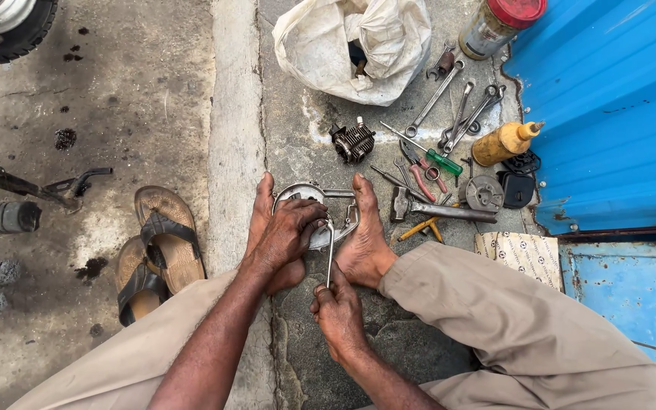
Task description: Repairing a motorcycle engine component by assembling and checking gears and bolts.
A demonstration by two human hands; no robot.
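Nearest to us, our right hand (338,313) is closed around the near end of a thin steel rod-shaped tool (330,254) that stands nearly upright; its far end meets a round grey metal engine cover (307,193) lying on the concrete floor (298,144) between our two bare feet; our left hand (288,231) is pressed down on that cover, fingers curled over it; to the right lie a steel hammer (438,210), red-handled pliers (421,176) and a green-handled screwdriver (427,154); farther off sits a small finned engine cylinder (353,140); worn brown sandals (157,250) rest at left.
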